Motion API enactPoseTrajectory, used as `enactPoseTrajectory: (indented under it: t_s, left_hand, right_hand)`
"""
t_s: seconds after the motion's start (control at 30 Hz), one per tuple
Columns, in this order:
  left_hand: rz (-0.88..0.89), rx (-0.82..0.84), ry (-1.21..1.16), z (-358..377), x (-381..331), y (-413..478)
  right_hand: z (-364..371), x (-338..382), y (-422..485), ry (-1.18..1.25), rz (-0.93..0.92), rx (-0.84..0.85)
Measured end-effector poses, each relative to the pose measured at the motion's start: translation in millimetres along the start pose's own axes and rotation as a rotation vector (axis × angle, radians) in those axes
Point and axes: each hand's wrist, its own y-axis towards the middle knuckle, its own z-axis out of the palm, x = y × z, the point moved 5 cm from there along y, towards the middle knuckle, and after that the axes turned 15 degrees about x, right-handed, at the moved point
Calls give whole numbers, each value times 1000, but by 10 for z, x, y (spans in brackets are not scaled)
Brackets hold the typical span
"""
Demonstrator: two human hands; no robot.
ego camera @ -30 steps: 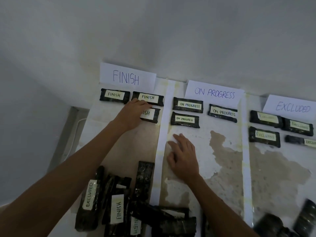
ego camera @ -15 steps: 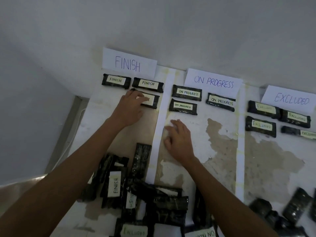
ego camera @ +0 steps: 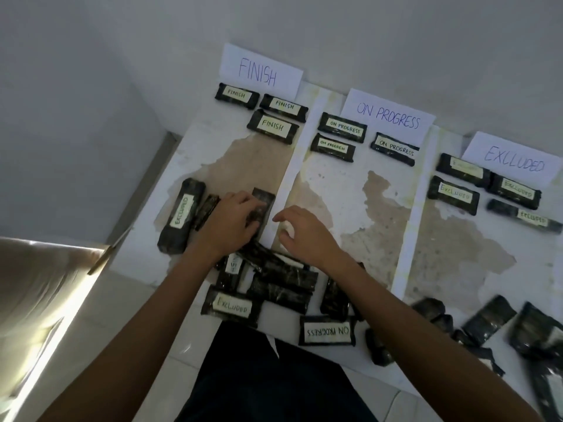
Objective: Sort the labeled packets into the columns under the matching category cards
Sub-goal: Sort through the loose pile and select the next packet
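Packets (ego camera: 273,127): three, three, four sorted.

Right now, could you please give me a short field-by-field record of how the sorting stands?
Category cards: FINISH card, ON PROGRESS card, EXCLUDED card
Finish column: three packets, nearest is FINISH packet
On progress column: three packets
Excluded column: four packets
Unsorted: pile near the person, including EXCLUDED packet at the left and an upside-down ON PROGRESS packet
Left hand: fingers on a label-down packet
Right hand: open, hovering, holding nothing
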Motion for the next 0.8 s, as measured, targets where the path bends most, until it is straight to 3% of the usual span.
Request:
enactPoseTrajectory:
  t_s: [0.27,0.4,0.53,0.8]
  left_hand:
    - [-141,-26,-28,457,-20,-878]
    - [-506,-184,-114,690,132,-1360]
    - [-849,-97,-406,960,268,-1614]
    - [-893,-123,-713,1031,421,-1624]
  right_hand:
    - [413,309,-396,-273,-81,183]
    - [646,466,-463,-329,-160,213]
    - [801,480,-415,-419,-149,254]
    - [1063,491,-399,-570,-169,322]
